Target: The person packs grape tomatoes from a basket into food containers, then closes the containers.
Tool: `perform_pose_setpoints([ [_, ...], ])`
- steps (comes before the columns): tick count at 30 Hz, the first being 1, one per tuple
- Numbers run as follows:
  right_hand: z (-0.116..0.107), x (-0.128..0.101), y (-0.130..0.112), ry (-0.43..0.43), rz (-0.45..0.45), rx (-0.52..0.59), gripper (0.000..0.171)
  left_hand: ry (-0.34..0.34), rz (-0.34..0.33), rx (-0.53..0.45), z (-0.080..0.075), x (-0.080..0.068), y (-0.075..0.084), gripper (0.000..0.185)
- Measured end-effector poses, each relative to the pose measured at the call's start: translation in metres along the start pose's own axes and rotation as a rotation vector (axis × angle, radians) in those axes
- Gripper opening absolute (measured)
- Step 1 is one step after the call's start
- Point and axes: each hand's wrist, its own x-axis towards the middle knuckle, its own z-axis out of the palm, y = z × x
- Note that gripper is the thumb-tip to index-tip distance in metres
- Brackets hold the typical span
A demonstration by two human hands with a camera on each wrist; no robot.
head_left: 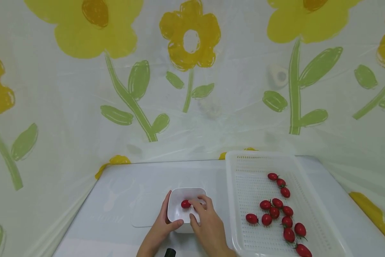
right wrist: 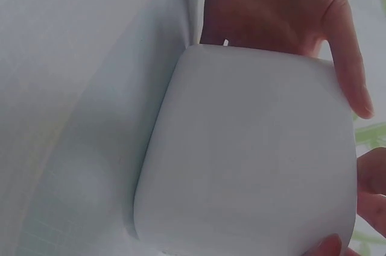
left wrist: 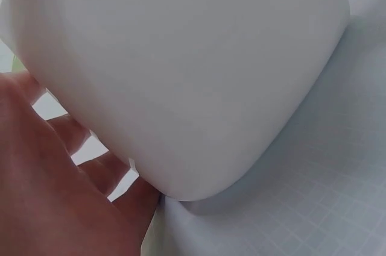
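A white square bowl [head_left: 179,214] stands on the table in the head view. My left hand [head_left: 162,225] grips its left side, thumb at the front rim and fingers along the outer wall; the left wrist view shows this left hand [left wrist: 60,171] against the bowl's side [left wrist: 181,87]. A red cherry tomato [head_left: 185,204] lies inside the bowl. My right hand [head_left: 208,225] reaches over the right rim, its index fingertip at the tomato and its thumb apart from it. Whatever lies beneath the right fingers is hidden. In the right wrist view the bowl [right wrist: 247,153] hides most of the right hand's fingers [right wrist: 373,174].
To the right, a white perforated plastic basket [head_left: 229,200] holds several cherry tomatoes [head_left: 274,212], some with green stems. A pale table [head_left: 115,217] lies under everything. Behind it hangs a flower-print curtain [head_left: 237,107]. A black object [head_left: 170,252] shows at the bottom edge.
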Motion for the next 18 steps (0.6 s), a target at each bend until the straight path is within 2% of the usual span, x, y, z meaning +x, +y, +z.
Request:
perform_pose_setpoints([
  [7,0.001,-0.0009,0.0017,0.011,-0.006,0.027,0.03,-0.006,0.026,-0.038,-0.0004,-0.0018,-0.0015,0.087],
  [12,-0.0007,0.0005,0.0012,0.015,-0.003,0.053,0.028,0.013,0.023,-0.014,-0.0002,-0.0007,-0.0019,0.088],
  [18,-0.0089,0.0015,-0.0055,0.036,-0.039,0.132,0.026,0.025,0.005,0.01,0.0004,-0.0002,-0.0011,0.089],
])
